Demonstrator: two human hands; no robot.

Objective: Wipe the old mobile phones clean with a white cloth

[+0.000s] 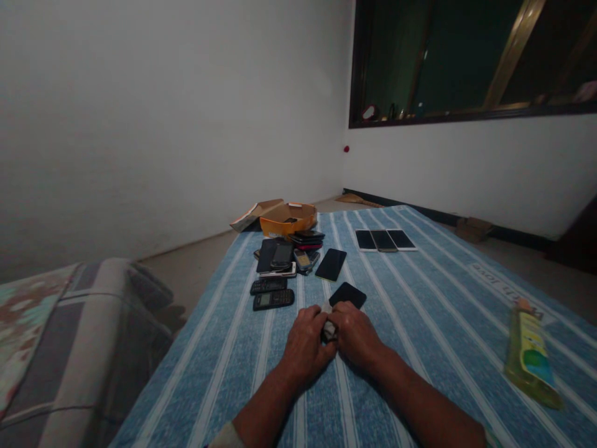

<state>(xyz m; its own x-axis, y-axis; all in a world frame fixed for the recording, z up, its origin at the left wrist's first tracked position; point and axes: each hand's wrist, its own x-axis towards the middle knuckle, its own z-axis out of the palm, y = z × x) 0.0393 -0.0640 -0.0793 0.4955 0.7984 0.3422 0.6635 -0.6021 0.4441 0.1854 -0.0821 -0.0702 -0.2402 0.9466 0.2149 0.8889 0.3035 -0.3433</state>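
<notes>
My left hand (305, 342) and my right hand (357, 333) meet low in the middle of the view, fingers curled inward. Between them shows a crumpled whitish cloth (329, 331), which both hands grip; whether it wraps something is hidden. Just past my fingertips lies a black smartphone (348, 295), its near edge covered by the cloth and my right hand. I cannot tell whether the fingers touch it. Another black smartphone (331, 265) lies flat beyond. To the left are two keypad phones (273, 299) side by side and a pile of older phones (281, 255).
A blue striped sheet (396, 386) covers the surface. An opened orange box (289, 221) stands at the far left end. Three smartphones (385, 240) lie in a row at the far right. A bottle of yellow-green liquid (532, 358) lies at right. A draped seat (79, 348) is at left.
</notes>
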